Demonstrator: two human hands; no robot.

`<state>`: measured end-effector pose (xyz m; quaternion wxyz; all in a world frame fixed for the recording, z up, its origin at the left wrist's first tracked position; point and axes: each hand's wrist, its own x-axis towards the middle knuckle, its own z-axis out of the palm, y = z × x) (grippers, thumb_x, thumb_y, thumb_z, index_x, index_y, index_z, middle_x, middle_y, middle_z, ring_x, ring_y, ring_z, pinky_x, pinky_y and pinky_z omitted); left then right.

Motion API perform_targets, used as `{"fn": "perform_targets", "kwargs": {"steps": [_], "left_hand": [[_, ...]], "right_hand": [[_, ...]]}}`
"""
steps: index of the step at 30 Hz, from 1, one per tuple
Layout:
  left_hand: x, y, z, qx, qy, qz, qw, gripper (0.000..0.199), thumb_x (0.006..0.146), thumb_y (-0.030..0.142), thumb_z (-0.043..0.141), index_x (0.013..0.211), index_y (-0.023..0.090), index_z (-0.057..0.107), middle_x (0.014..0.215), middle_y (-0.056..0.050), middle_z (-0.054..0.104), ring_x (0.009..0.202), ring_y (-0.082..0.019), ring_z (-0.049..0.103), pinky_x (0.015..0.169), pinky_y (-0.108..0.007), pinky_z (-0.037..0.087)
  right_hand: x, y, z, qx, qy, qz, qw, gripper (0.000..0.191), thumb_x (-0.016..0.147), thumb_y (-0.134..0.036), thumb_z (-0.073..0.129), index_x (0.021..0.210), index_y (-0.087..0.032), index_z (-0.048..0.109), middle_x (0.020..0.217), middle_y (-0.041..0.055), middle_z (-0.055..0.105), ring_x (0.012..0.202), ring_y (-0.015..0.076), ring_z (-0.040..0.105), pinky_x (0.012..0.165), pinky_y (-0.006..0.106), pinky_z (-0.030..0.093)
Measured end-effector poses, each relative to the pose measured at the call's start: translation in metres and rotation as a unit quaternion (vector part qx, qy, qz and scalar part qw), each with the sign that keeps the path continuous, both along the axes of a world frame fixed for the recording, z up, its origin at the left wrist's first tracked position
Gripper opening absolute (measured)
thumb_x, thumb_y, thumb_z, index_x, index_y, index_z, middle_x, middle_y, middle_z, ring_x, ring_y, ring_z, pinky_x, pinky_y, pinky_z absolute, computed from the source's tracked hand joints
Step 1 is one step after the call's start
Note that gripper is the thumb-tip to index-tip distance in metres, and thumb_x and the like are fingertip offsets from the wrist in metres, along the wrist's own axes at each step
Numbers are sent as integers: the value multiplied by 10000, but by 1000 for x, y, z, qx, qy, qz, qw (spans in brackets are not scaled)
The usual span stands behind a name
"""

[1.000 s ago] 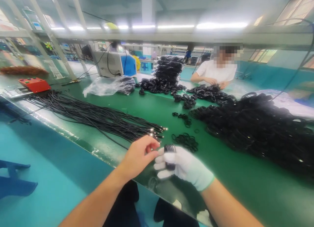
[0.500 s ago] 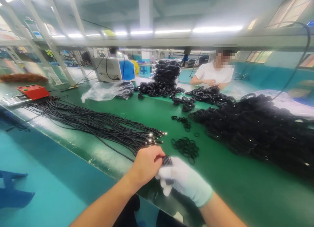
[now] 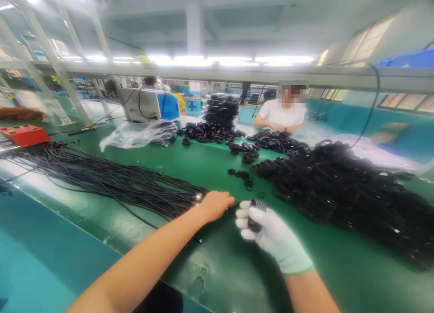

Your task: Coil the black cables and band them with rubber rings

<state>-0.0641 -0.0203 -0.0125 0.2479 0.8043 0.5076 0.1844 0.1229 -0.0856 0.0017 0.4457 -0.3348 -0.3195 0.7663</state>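
Observation:
My right hand (image 3: 267, 229), in a white glove, is closed around a coiled black cable (image 3: 259, 206) whose loops show as ridges above the thumb. My left hand (image 3: 215, 206) is bare and stretches over the green bench just left of the glove. Its fingers are pressed together and bent down at small black rings (image 3: 236, 207); whether one is between the fingertips is hidden. Behind the left forearm lies a long bundle of straight black cables (image 3: 111, 179) with shiny metal ends (image 3: 199, 197). A few more small black rings (image 3: 248, 183) lie beyond the hands.
A large heap of coiled black cables (image 3: 332, 186) fills the right side. Stacked bagged coils (image 3: 221, 110), a clear plastic bag (image 3: 127, 136), a blue-and-white machine (image 3: 149, 104) and a red button box (image 3: 25, 135) stand farther back. A person in white (image 3: 283, 112) handles coils across the bench.
My left hand has left the coiled cable and reached forward to the small rings. My right hand has moved right and up with the coil. The view has turned slightly right.

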Motion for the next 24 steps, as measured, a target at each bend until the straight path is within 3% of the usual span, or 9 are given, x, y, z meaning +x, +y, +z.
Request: {"fn": "perform_targets", "kwargs": {"steps": [3,8,13,15,17,20,22,24], "left_hand": [[-5,-8,6,-25,-51,13,998,57,717,138,553,686,186,554,753,-17,557,845,-198,549,801,-307,404],[-9,-49,22,-106,-163,16,981,120,826,242,378,799,166,467,698,14,514,629,-111,509,618,-231,440],[8,-77,15,-162,-259,98,947,119,786,284,415,760,171,440,638,36,470,533,-90,433,486,-199,339],[10,-82,12,-168,-288,128,934,201,769,364,481,703,179,440,590,47,448,523,-94,410,470,-199,304],[7,-87,14,-191,-350,118,910,301,745,462,537,676,186,436,567,47,445,521,-98,406,469,-203,302],[-4,-97,22,-262,-501,72,822,341,732,519,567,763,185,506,692,13,543,461,-69,374,452,-214,295],[-14,-103,29,-302,-551,20,778,330,731,511,562,797,189,530,753,1,570,400,-42,330,420,-215,257],[-21,-103,34,-327,-521,-38,787,314,701,491,573,745,187,507,682,10,563,379,-41,306,398,-209,207]], "right_hand": [[-6,0,1,6,-44,-45,998,369,680,-298,760,964,-165,566,785,43,638,620,128,576,454,205,425],[-24,3,-5,42,-77,-85,992,447,609,-287,797,939,-147,530,681,-7,594,519,111,541,383,209,423],[-46,-2,-18,36,-19,-65,997,455,576,-253,799,884,-177,472,494,-90,491,349,61,404,299,169,278],[-47,-4,-20,28,25,-37,999,430,608,-336,753,887,-191,459,540,-83,486,388,49,400,323,151,262],[-42,-6,-19,22,60,20,998,488,563,-429,747,890,-190,474,614,-56,494,427,48,399,332,147,248],[-31,-10,-15,28,116,136,983,563,461,-454,788,875,-186,517,638,-37,490,426,64,423,324,162,256],[-26,-14,-9,53,151,182,970,480,507,-373,789,877,-170,559,657,-15,521,478,73,490,373,161,316],[-25,-16,-4,94,155,198,963,337,555,-272,762,816,-135,600,664,9,554,508,71,524,414,156,357]]}}
